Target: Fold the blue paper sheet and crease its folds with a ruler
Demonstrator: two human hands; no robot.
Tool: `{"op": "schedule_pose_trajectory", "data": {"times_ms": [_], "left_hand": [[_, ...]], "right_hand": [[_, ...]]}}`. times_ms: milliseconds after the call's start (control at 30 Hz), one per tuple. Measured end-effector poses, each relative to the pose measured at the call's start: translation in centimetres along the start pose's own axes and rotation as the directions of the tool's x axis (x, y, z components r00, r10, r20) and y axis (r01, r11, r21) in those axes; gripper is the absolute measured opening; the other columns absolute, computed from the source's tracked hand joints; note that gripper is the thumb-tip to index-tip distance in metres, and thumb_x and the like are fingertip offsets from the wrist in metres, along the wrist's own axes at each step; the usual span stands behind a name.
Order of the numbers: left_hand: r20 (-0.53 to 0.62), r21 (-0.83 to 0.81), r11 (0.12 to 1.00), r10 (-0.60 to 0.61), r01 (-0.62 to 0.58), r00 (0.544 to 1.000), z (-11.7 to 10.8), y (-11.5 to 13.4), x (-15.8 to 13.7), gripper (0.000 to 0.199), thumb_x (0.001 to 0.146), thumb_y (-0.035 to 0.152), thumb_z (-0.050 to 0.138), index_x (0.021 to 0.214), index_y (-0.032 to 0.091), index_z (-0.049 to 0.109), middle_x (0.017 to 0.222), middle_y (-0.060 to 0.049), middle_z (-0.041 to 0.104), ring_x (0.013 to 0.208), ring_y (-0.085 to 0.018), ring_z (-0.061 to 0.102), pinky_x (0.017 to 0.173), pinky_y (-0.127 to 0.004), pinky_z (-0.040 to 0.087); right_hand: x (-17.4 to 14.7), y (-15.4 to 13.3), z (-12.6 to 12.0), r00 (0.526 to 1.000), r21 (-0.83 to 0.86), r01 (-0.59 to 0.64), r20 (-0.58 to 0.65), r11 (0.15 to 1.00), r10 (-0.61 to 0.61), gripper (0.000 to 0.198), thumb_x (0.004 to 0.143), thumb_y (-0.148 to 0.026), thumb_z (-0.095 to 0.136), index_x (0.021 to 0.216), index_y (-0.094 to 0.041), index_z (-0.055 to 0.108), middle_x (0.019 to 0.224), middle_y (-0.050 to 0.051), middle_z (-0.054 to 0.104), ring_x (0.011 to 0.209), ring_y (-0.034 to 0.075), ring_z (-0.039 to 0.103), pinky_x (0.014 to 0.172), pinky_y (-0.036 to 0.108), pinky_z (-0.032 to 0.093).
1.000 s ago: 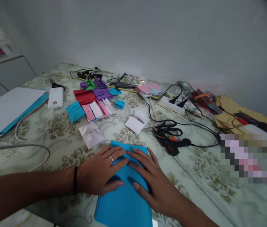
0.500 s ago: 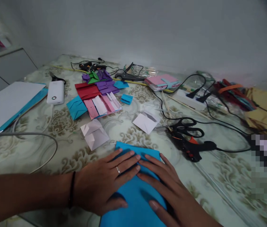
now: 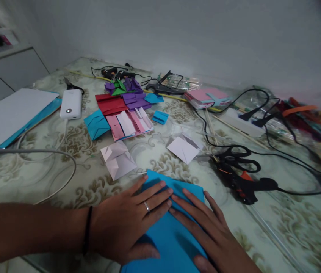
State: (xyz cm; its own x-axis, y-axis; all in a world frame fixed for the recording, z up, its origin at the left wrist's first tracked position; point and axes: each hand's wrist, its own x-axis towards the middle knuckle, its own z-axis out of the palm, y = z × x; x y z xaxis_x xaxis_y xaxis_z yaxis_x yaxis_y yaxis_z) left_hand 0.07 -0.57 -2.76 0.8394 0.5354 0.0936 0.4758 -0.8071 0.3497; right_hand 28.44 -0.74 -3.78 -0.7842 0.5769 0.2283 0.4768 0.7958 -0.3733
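A sheet of blue paper (image 3: 174,235) lies on the patterned tablecloth in front of me, its lower part cut off by the picture's edge. My left hand (image 3: 134,223) rests flat on its left side, fingers stretched out, with a ring on one finger. On the right side of the paper my right hand (image 3: 208,223) also lies with fingers spread, its fingertips close to those of the left. Just beyond the paper are two folded white paper pieces, one at the left (image 3: 118,161) and another at the right (image 3: 184,148).
Several folded coloured papers (image 3: 129,121) lie behind. A white power bank (image 3: 71,104) and a paper stack (image 3: 18,113) are at the left. To the right are black-handled scissors (image 3: 238,157), a glue gun (image 3: 242,184), a power strip (image 3: 244,123) and cables.
The view has turned slightly, so the table's things sit further right or shifted in the picture. Both hands stay flat on the blue paper with almost no movement.
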Motion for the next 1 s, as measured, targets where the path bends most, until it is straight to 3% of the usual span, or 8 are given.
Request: {"op": "schedule_pose_trajectory", "data": {"times_ms": [133, 400, 600, 867, 1000], "left_hand": [[0.007, 0.001, 1.000, -0.012, 0.012, 1.000, 0.09, 0.09, -0.07, 0.073, 0.102, 0.049, 0.050, 0.157, 0.003, 0.036, 0.167, -0.020, 0.032, 0.158, -0.038, 0.019, 0.129, -0.061, 0.012], [-0.014, 0.019, 1.000, -0.023, 0.023, 1.000, -0.01, 0.31, 0.04, 0.069, 0.100, 0.044, 0.056, 0.154, 0.004, 0.042, 0.165, -0.019, 0.038, 0.157, -0.037, 0.024, 0.129, -0.058, 0.013], [-0.012, 0.033, 0.999, -0.037, 0.038, 0.999, -0.02, 0.52, 0.09, 0.065, 0.101, 0.042, 0.055, 0.154, 0.006, 0.044, 0.165, -0.017, 0.038, 0.157, -0.036, 0.026, 0.130, -0.057, 0.012], [0.026, 0.042, 0.998, -0.048, 0.047, 0.999, -0.11, 0.47, 0.19, 0.064, 0.104, 0.043, 0.050, 0.155, 0.006, 0.041, 0.166, -0.017, 0.036, 0.158, -0.036, 0.022, 0.130, -0.057, 0.011], [0.031, 0.037, 0.999, -0.036, 0.035, 0.999, -0.26, 0.44, 0.18, 0.065, 0.104, 0.044, 0.050, 0.155, 0.005, 0.041, 0.165, -0.019, 0.037, 0.157, -0.036, 0.023, 0.130, -0.057, 0.013]], "right_hand": [[-0.14, 0.10, 0.02, 1.000, 0.003, 0.011, -0.004, 1.000, -0.011, 0.064, 0.105, -0.054, 0.043, 0.160, -0.023, 0.040, 0.156, 0.009, 0.053, 0.148, 0.032, 0.044, 0.130, 0.055, 0.012], [-0.06, -0.01, 0.01, 1.000, 0.004, -0.015, -0.025, 1.000, 0.015, 0.063, 0.102, -0.051, 0.051, 0.159, -0.025, 0.043, 0.157, 0.008, 0.052, 0.147, 0.033, 0.046, 0.129, 0.054, 0.022], [-0.35, 0.16, 0.42, 0.999, -0.009, -0.020, -0.029, 1.000, 0.020, 0.061, 0.101, -0.047, 0.054, 0.156, -0.022, 0.047, 0.155, 0.009, 0.054, 0.147, 0.032, 0.046, 0.130, 0.054, 0.018], [-0.15, 0.19, 0.62, 1.000, -0.073, 0.021, -0.012, 0.997, -0.022, 0.063, 0.104, -0.051, 0.050, 0.156, -0.016, 0.044, 0.159, 0.011, 0.049, 0.154, 0.027, 0.035, 0.132, 0.046, 0.002], [-0.17, 0.27, 0.79, 0.999, -0.083, 0.031, -0.011, 0.996, -0.032, 0.067, 0.104, -0.057, 0.048, 0.157, -0.016, 0.043, 0.158, 0.012, 0.050, 0.153, 0.028, 0.036, 0.132, 0.048, 0.003]]}}
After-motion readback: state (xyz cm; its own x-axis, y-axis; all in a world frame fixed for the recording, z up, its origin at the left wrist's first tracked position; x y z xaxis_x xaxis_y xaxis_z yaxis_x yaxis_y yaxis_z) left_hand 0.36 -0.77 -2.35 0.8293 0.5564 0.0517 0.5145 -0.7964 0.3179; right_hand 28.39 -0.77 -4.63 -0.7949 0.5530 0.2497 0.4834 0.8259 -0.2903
